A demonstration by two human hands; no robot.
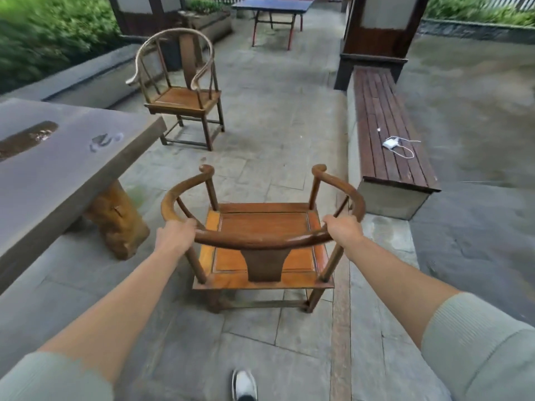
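- Left hand: arm stretched forward and nearly straight, fingers curled over the curved top rail of the near chair, gripping it left of the back splat.
- Right hand: arm likewise extended, fingers wrapped round the same rail on the right side, thumb end towards the seat. Both sleeves pushed up above the forearms.
- Near chair: round-backed, wooden, orange-brown seat, standing on the stone paving straight ahead, back rail towards the person, open arm ends pointing away. Whether all four legs touch the ground cannot be told.
- One shoe shows at the bottom edge, behind the chair.
- Left margin: a long slab table on a stump base; its corner lies near the chair's left arm, apart from it.
- Right margin: a slatted bench just beside the chair's right arm; a white charger with cable lies on it.
- Ahead: open paving between the near chair and a second chair of the same type, which stands by the table's far end.
- Further off: a blue table-tennis table on red legs.
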